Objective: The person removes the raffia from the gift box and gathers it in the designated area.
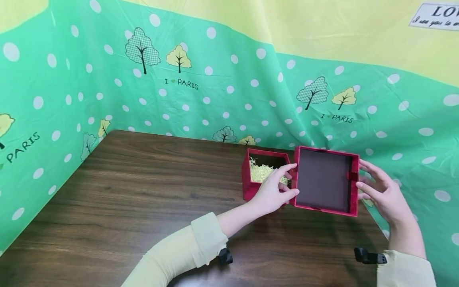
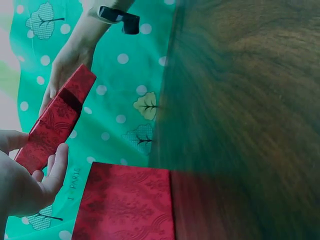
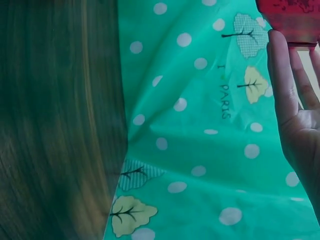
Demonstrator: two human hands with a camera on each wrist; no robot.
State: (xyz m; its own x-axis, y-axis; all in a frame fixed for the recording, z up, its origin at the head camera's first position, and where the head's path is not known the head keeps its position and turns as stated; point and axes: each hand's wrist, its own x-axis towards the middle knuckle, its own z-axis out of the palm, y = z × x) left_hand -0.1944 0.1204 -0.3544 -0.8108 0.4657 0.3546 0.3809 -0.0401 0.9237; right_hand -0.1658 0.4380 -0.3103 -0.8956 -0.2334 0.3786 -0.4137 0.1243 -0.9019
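A red box lid (image 1: 324, 181) with a dark inner face is held up above the table, its inside turned toward me. My left hand (image 1: 270, 193) pinches its left edge between thumb and fingers. At the opposite edge, my right hand (image 1: 383, 195) holds the lid with thumb in front and fingers behind. Just left of the lid stands the open red box (image 1: 247, 187), filled with pale yellow shredded paper (image 1: 261, 172). My left hand partly covers that box. The left wrist view shows the lid (image 2: 55, 120) side-on, its patterned red rim between both hands.
The box stands near the back of the dark wooden table (image 1: 143, 199). Behind and along both sides hangs a green and yellow cloth (image 1: 201, 119) printed with dots and trees. Black straps (image 1: 369, 256) sit at both wrists.
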